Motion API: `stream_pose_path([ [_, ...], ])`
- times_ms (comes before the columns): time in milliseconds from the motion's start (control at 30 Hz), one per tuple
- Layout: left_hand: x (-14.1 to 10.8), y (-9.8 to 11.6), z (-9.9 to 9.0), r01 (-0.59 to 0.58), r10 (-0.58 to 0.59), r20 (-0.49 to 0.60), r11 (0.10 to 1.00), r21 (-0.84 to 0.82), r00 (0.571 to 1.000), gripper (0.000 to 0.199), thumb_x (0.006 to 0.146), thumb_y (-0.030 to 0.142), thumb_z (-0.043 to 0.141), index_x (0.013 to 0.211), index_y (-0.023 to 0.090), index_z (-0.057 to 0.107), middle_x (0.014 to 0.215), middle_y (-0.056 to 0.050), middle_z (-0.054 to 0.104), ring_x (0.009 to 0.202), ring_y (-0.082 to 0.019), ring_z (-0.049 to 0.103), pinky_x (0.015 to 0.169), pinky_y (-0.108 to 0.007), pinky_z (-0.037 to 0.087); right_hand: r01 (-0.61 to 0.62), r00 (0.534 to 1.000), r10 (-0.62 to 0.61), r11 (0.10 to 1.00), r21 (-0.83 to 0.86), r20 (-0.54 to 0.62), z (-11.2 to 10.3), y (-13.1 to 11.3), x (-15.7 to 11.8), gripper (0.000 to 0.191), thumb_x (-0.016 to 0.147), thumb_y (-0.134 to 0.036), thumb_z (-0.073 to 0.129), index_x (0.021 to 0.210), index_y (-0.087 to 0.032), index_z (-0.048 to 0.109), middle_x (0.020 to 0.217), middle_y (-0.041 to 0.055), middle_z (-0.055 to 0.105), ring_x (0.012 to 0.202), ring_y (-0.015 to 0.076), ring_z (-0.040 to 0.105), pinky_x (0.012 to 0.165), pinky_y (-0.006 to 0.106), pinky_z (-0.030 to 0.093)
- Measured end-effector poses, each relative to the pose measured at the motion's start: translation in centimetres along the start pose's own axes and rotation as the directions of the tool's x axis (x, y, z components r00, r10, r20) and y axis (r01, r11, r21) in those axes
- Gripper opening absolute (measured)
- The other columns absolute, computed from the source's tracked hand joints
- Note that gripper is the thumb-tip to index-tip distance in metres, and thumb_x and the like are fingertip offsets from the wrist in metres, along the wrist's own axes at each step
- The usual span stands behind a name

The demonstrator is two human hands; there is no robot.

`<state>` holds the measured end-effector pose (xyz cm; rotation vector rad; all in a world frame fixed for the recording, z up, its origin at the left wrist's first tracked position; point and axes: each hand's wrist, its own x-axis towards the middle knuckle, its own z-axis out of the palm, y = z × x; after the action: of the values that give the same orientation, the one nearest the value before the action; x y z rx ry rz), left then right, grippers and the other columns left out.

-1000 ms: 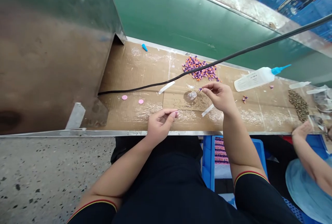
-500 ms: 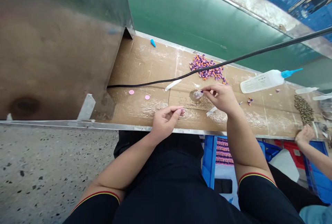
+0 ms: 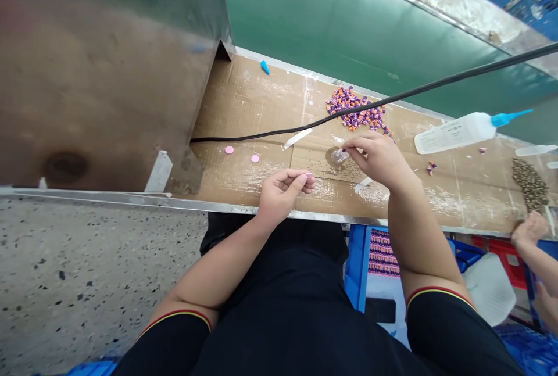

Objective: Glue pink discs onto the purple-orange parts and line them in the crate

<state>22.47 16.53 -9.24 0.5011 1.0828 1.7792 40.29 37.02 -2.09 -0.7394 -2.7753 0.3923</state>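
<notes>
My left hand [image 3: 285, 190] is closed near the front edge of the cardboard-covered bench, a small pink piece pinched at its fingertips. To the right, my right hand [image 3: 377, 158] pinches a small dark purple piece over a small clear dish [image 3: 339, 156]. The dish stands on a cardboard sheet [image 3: 311, 152] with small specks scattered around it. Behind my right hand lies a heap of purple and orange pieces [image 3: 355, 110]. Two pink discs, one [image 3: 229, 150] farther left and one [image 3: 255, 158] nearer, lie left of the sheet.
A black cable [image 3: 270, 132] crosses above the bench. A white bottle with a blue tip [image 3: 455, 132] lies at the right. Beyond are a pile of small brownish pieces [image 3: 529, 183] and another person's hand [image 3: 530, 228]. A metal panel [image 3: 108, 85] stands left; a blue crate [image 3: 357, 265] is below.
The view has shifted, moving the bench items slightly. My left hand has turned a little, showing more of the pink piece. My right hand stays at the dish.
</notes>
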Motion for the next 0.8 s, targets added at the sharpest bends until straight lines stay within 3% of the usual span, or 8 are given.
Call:
stream_pose_path([
  [100,0.1,0.1,-0.1,0.045,-0.045,-0.021,0.998,-0.045,0.999,0.048,0.075,0.064,0.098,0.089,0.018,0.087,0.080,-0.009,0.084,0.070,-0.016,0.080,0.068,-0.026,0.069,0.017,0.999,-0.018,1.000,-0.021,-0.032,-0.2,-0.4,-0.4,0.021,0.103,-0.025,0.063,0.099,-0.027,0.084,0.099,0.0066,0.085,0.096,0.0286,0.078,0.086,0.045,0.062],
  [167,0.1,0.0,0.0,0.040,-0.043,-0.044,0.998,-0.055,0.998,0.048,0.072,0.062,0.100,0.089,0.019,0.088,0.081,-0.009,0.084,0.071,-0.016,0.080,0.069,-0.025,0.069,0.001,0.994,0.001,1.000,0.016,-0.112,-0.4,-1.2,-0.9,0.018,0.103,-0.026,0.065,0.097,-0.027,0.083,0.095,0.0059,0.084,0.086,0.0251,0.078,0.080,0.041,0.063],
  [267,0.1,-0.1,0.2,0.004,-0.006,-0.074,1.000,-0.024,0.997,0.046,0.067,0.056,0.105,0.088,0.020,0.088,0.084,-0.008,0.085,0.074,-0.015,0.081,0.073,-0.024,0.069,-0.042,0.959,0.098,0.977,0.209,-0.266,0.2,-3.7,-2.2,0.012,0.102,-0.027,0.071,0.099,-0.026,0.082,0.094,0.0046,0.083,0.078,0.0201,0.076,0.072,0.035,0.064],
  [333,0.0,-0.1,0.3,-0.014,0.015,-0.079,1.000,0.019,0.997,0.042,0.068,0.052,0.105,0.087,0.019,0.088,0.082,-0.008,0.084,0.073,-0.015,0.080,0.074,-0.024,0.069,-0.044,0.929,0.190,0.908,0.417,-0.318,1.5,-5.9,-3.1,0.008,0.102,-0.027,0.073,0.101,-0.025,0.081,0.094,0.0042,0.083,0.079,0.0186,0.078,0.071,0.032,0.066],
  [433,-0.1,-0.2,0.4,-0.048,0.053,-0.072,0.997,0.067,0.996,0.039,0.072,0.049,0.103,0.092,0.020,0.087,0.081,-0.006,0.084,0.070,-0.014,0.080,0.073,-0.024,0.069,-0.019,0.899,0.311,0.731,0.682,-0.309,4.2,-9.1,-4.3,0.009,0.104,-0.032,0.073,0.103,-0.025,0.078,0.093,0.0035,0.081,0.078,0.0177,0.080,0.067,0.029,0.068],
  [533,-0.3,-0.5,0.6,-0.109,0.118,-0.084,0.989,0.103,0.989,0.042,0.076,0.047,0.102,0.107,0.021,0.087,0.087,-0.006,0.086,0.077,-0.016,0.083,0.077,-0.026,0.071,0.008,0.863,0.405,0.589,0.808,-0.303,6.4,-11.2,-5.1,0.018,0.106,-0.042,0.075,0.101,-0.025,0.075,0.093,0.0026,0.080,0.078,0.0173,0.081,0.063,0.027,0.069],
  [633,-0.5,-0.9,0.8,-0.191,0.208,-0.084,0.965,0.182,0.974,0.035,0.083,0.046,0.097,0.106,0.021,0.088,0.094,-0.008,0.087,0.086,-0.020,0.086,0.085,-0.031,0.073,0.014,0.848,0.451,0.504,0.864,-0.277,7.3,-11.7,-5.5,0.022,0.106,-0.046,0.076,0.101,-0.025,0.074,0.095,0.0025,0.079,0.085,0.0185,0.084,0.069,0.027,0.072],
  [800,-0.5,-1.1,0.7,-0.309,0.325,0.010,0.888,0.339,0.946,0.012,0.094,0.036,0.088,0.103,0.028,0.090,0.106,-0.006,0.088,0.099,-0.021,0.086,0.096,-0.037,0.073,0.011,0.878,0.433,0.405,0.914,-0.202,7.1,-11.2,-5.9,0.021,0.105,-0.046,0.078,0.102,-0.025,0.074,0.097,0.0024,0.079,0.097,0.0216,0.086,0.078,0.030,0.075],
])
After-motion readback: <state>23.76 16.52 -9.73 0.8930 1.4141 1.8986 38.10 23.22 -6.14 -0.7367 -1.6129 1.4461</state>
